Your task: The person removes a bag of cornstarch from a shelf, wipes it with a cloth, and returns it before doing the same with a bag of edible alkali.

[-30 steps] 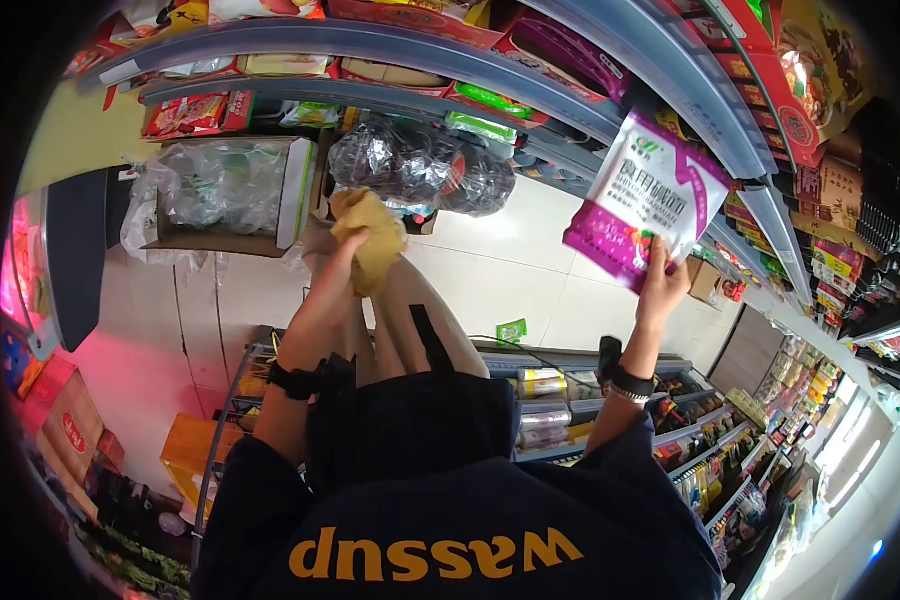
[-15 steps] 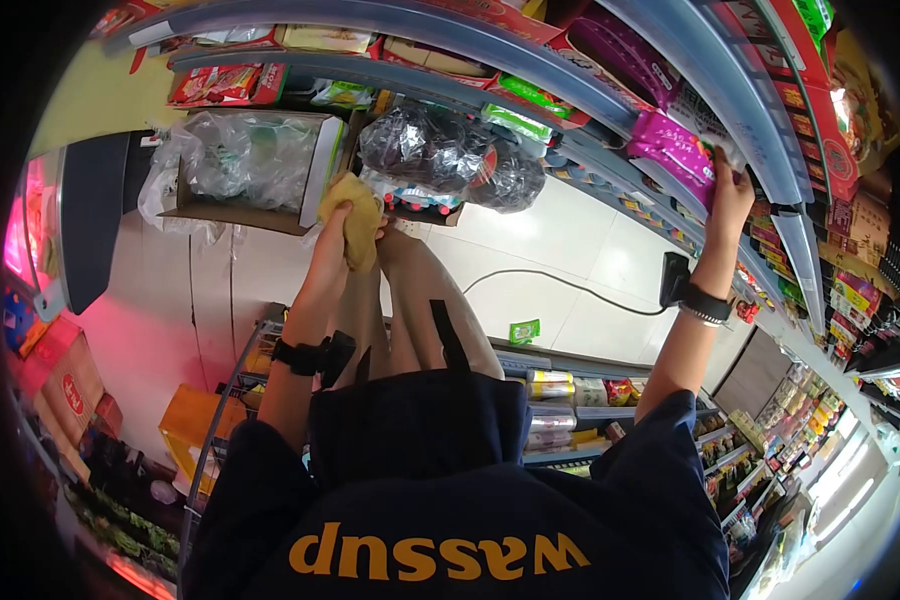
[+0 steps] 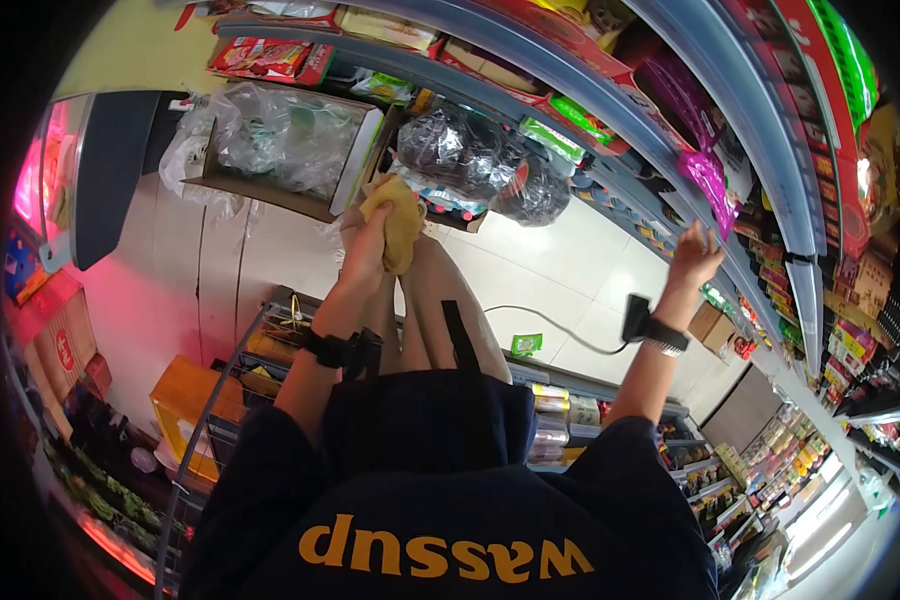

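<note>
A folded yellow cloth (image 3: 402, 228) is gripped in my left hand (image 3: 368, 245), above my knees and close to the cardboard boxes. My right hand (image 3: 695, 260) is raised just below the edge of the shelf (image 3: 660, 150) on the right, its fingers apart and slightly curled, with nothing seen in them. Above those fingers a shiny purple packet (image 3: 708, 185) pokes out over the shelf edge; a gap shows between it and the hand.
An open carton (image 3: 270, 205) with clear plastic bags and dark plastic-wrapped goods (image 3: 460, 145) stand ahead on the floor. A black cable (image 3: 570, 340) and a green packet (image 3: 526, 344) lie on the tiles. Stocked shelves and a wire rack (image 3: 205, 440) surround me.
My right hand has come off the purple packet and moved down from the shelf. The packet now hangs narrower at the shelf edge. My left hand keeps the cloth.
</note>
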Tool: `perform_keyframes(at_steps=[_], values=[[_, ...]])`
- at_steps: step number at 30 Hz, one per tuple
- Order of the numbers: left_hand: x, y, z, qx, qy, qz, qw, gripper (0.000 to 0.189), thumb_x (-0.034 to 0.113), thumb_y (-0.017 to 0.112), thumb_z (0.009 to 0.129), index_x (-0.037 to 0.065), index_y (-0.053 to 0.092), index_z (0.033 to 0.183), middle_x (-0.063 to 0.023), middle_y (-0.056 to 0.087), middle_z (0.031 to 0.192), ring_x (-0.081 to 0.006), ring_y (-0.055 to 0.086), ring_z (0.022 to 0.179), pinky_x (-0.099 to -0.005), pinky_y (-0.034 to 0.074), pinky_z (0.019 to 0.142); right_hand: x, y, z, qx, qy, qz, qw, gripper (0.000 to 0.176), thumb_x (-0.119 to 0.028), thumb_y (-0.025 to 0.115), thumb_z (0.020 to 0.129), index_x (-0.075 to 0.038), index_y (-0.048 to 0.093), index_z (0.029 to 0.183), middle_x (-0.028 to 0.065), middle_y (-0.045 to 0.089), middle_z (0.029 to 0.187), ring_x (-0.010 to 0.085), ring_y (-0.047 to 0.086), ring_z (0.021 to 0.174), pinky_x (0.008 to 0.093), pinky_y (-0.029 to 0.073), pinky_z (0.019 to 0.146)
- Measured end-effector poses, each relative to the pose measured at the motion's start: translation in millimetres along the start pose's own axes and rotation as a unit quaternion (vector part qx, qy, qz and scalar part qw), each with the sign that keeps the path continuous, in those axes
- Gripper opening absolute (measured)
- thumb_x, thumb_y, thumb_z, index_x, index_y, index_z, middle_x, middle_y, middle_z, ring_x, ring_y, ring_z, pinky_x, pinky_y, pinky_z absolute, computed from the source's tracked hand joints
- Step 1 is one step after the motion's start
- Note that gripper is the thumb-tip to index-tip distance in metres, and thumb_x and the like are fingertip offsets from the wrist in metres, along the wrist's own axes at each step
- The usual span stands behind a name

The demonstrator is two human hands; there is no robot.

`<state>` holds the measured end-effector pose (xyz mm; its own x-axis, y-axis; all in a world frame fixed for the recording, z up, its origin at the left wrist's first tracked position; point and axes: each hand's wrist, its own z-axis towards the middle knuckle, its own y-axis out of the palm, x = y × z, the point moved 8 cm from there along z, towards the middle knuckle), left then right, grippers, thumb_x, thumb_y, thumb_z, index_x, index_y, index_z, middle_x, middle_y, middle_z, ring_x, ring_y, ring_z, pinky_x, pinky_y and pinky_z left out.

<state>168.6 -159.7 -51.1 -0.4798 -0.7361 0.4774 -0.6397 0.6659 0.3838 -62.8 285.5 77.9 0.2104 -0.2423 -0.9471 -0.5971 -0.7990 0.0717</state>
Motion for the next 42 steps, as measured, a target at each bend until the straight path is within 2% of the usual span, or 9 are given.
perform_keyframes(at_steps=[2, 5, 9, 13, 20, 23, 30, 35, 42], values=[[-3.5, -15.3, 3.3, 0.04, -0.012, -0.011, 0.999, 0.046, 0.04, 0.037, 0.086, 0.002, 0.045, 0.111, -0.0127, 0.057, 0.094, -0.0174, 0.056, 0.078, -0.0271, 0.044, 0.069, 52.1, -7.8, -18.1, -0.02, 0.029, 0.021, 0.999, 0.039, -0.04, 0.032, 0.085, -0.007, 0.05, 0.096, 0.0108, 0.057, 0.081, 0.0187, 0.053, 0.065, 0.0278, 0.046, 0.057], [7.8, -21.8, -7.3, 0.074, -0.015, -0.007, 0.997, 0.047, 0.037, 0.041, 0.085, -0.001, 0.044, 0.113, -0.0094, 0.054, 0.101, -0.0154, 0.056, 0.087, -0.0238, 0.042, 0.078, 102.4, 71.9, -102.4, -0.143, 0.086, -0.2, 0.965, 0.027, -0.019, 0.036, 0.085, -0.003, 0.052, 0.099, 0.0104, 0.058, 0.077, 0.0161, 0.055, 0.062, 0.0258, 0.048, 0.053], [27.2, -24.7, -12.6, 0.061, 0.051, 0.069, 0.994, 0.051, 0.041, 0.038, 0.085, -0.003, 0.048, 0.108, -0.0085, 0.056, 0.096, -0.0136, 0.054, 0.087, -0.0225, 0.04, 0.079, 116.3, 194.9, -148.6, -0.332, -0.077, -0.221, 0.914, 0.017, -0.006, 0.045, 0.082, 0.001, 0.055, 0.094, 0.0079, 0.059, 0.076, 0.0126, 0.057, 0.068, 0.0222, 0.046, 0.056], [10.2, -50.2, -8.6, 0.029, 0.021, 0.143, 0.989, 0.057, 0.046, 0.039, 0.084, -0.006, 0.05, 0.105, -0.0094, 0.057, 0.093, -0.0139, 0.053, 0.086, -0.0227, 0.04, 0.076, 102.1, 276.7, -155.9, -0.274, -0.385, -0.345, 0.811, 0.017, -0.005, 0.05, 0.073, -0.001, 0.06, 0.087, 0.0153, 0.057, 0.086, 0.0247, 0.055, 0.079, 0.0317, 0.043, 0.071], [-26.7, -92.7, -10.0, 0.127, 0.017, 0.05, 0.99, 0.06, 0.049, 0.041, 0.082, -0.008, 0.053, 0.098, -0.0104, 0.057, 0.09, -0.014, 0.053, 0.083, -0.0238, 0.04, 0.073, 118.4, 332.0, -114.7, -0.245, -0.468, -0.457, 0.715, 0.029, -0.012, 0.05, 0.075, -0.003, 0.054, 0.103, 0.0184, 0.054, 0.102, 0.0341, 0.049, 0.096, 0.0415, 0.034, 0.087], [-39.7, -109.8, -6.7, 0.125, 0.012, 0.08, 0.989, 0.061, 0.049, 0.042, 0.082, -0.009, 0.054, 0.095, -0.0114, 0.057, 0.087, -0.0146, 0.054, 0.081, -0.0236, 0.041, 0.072, 116.2, 351.5, -123.6, -0.208, -0.563, -0.51, 0.616, 0.031, -0.017, 0.053, 0.075, -0.002, 0.055, 0.102, 0.0178, 0.054, 0.104, 0.0346, 0.049, 0.098, 0.0419, 0.035, 0.087], [-31.6, -132.9, -3.1, 0.169, 0.006, 0.151, 0.974, 0.064, 0.053, 0.04, 0.08, -0.008, 0.057, 0.091, -0.012, 0.059, 0.079, -0.0164, 0.055, 0.077, -0.0249, 0.04, 0.071, 117.8, 338.6, -132.3, -0.162, -0.525, -0.45, 0.704, 0.033, -0.014, 0.054, 0.072, -0.001, 0.054, 0.103, 0.0181, 0.055, 0.104, 0.0328, 0.051, 0.097, 0.0379, 0.036, 0.086], [-21.6, -135.1, -6.4, 0.178, -0.008, 0.198, 0.964, 0.062, 0.053, 0.038, 0.081, -0.006, 0.058, 0.09, -0.0117, 0.059, 0.08, -0.0164, 0.056, 0.077, -0.0244, 0.04, 0.071, 164.5, 377.6, -130.8, -0.382, -0.465, -0.531, 0.597, 0.02, -0.019, 0.062, 0.069, -0.009, 0.062, 0.086, 0.0102, 0.062, 0.082, 0.0235, 0.059, 0.079, 0.0327, 0.045, 0.072], [-20.2, -131.6, -5.9, 0.164, -0.001, 0.163, 0.973, 0.061, 0.051, 0.039, 0.082, -0.006, 0.058, 0.087, -0.0118, 0.06, 0.078, -0.0176, 0.056, 0.076, -0.0258, 0.04, 0.07, 228.8, 405.9, -67.9, -0.405, -0.429, -0.592, 0.549, 0.014, -0.019, 0.064, 0.067, -0.011, 0.063, 0.078, 0.0046, 0.063, 0.083, 0.0174, 0.058, 0.083, 0.028, 0.042, 0.078]])
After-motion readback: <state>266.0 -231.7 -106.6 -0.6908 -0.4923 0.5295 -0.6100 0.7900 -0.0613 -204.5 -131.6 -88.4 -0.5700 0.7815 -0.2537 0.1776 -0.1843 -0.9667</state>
